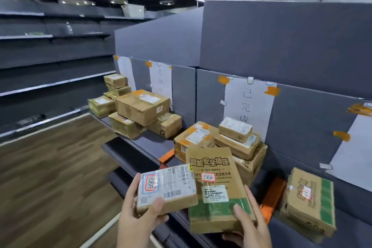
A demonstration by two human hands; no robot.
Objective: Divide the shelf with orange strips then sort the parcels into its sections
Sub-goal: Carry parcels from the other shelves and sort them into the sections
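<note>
Grey shelf (153,141), split by orange strips (166,156), carried stacked parcels (225,141), while before it the left hand (138,207) clasped a small labelled parcel (166,187) and the right hand (251,219) clasped a taller green-banded parcel (216,191).

Two hands, the left hand (138,205) and the right hand (251,217), each grip one parcel: a small labelled box (167,187) and a tall brown-and-green box (215,191). On the shelf (153,139) two orange strips show, a near one (271,197) and a far one (166,156). Four paper sheets (249,104) are taped to the back panel. One green-striped box (310,203) sits right of the near strip.
</note>
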